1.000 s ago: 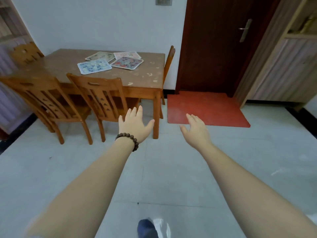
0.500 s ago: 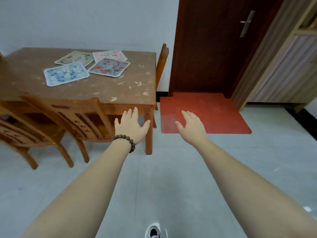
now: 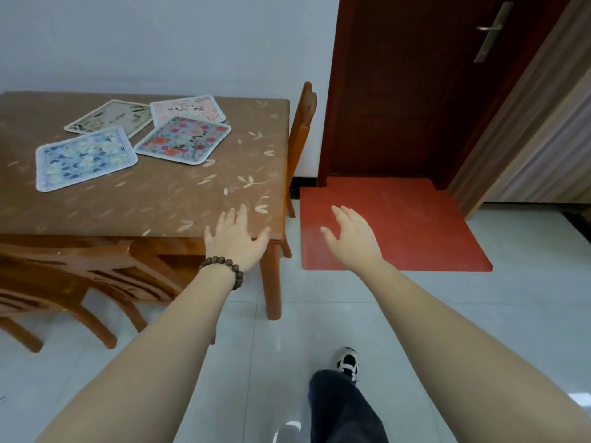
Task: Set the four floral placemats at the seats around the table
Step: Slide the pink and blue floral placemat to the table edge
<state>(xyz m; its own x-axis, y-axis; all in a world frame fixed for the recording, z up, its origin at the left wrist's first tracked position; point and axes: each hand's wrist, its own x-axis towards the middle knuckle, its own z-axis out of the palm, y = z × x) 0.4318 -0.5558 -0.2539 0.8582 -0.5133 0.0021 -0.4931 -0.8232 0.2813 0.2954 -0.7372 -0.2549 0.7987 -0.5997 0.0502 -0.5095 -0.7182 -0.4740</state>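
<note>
A: Distance is what changed. A second ago you stood well back with both chairs between you and the counter (image 3: pixel 204 206); now its near corner sits right under your left hand (image 3: pixel 236 241). Half a second ago that hand was still short of the edge.

B: So you're only arriving, I'd say. Nothing has been picked up?

A: Nothing. Both of your hands are spread, fingers apart, holding nothing. Your right hand (image 3: pixel 353 239) hangs over the floor beside the counter, above the red mat (image 3: pixel 415 225).

B: And the placemats?

A: All four lie bunched on the far left part of the counter, well apart from your hands: the blue placemat (image 3: pixel 83 158) nearest you, the red-flowered placemat (image 3: pixel 184 139) overlapping the pink placemat (image 3: pixel 187 107), and the beige placemat (image 3: pixel 110 118) behind. None is at a seat yet.

B: Room to work?

A: The brown top is otherwise bare. One chair (image 3: pixel 86 282) is tucked in on your side, another chair (image 3: pixel 302 129) at the right end, near the door (image 3: pixel 415 91). You'll likely need to lean in to reach.
</note>
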